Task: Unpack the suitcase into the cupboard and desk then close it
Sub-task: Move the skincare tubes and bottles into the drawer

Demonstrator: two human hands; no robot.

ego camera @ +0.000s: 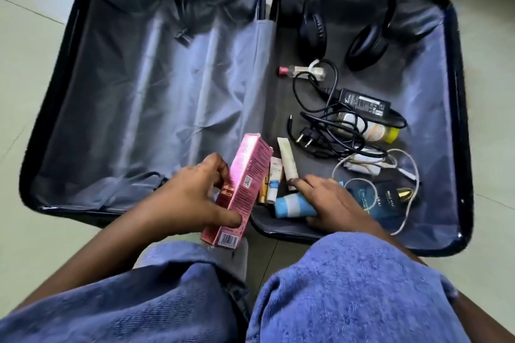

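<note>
**Suitcase lies open, pink box in the left hand**

The suitcase [69, 69] lies flat and fully open on a pale tiled floor [22, 36], a dark hard shell lined with shiny grey fabric. Its hinge runs from 6 to 12 o'clock, so the two halves sit side by side, each long axis pointing toward 12.

The half at 9 o'clock shows only lining and loose straps. The half at 3 o'clock holds the goods: black headphones [348, 22] at 12, a black power adapter [362, 101] with tangled cable in the middle, a yellow-capped bottle [380, 132] just beside it, a white cable [395, 164] toward 4, and a dark blue perfume box [381, 200] at 5 o'clock.

The left hand [189, 198] grips a long pink box [239, 192], fingers and thumb curled round it; the box tilts, its long axis running from 6 toward 12, over the near rim by the hinge.

The right hand [331, 203] rests on a blue-and-white striped tube [292, 205] lying crosswise, fingers bent over it with the thumb at its near side. Small tubes [288, 164] stand just beyond at 12 o'clock.

Blue denim knees [348, 287] fill the 6 o'clock foreground.
</note>
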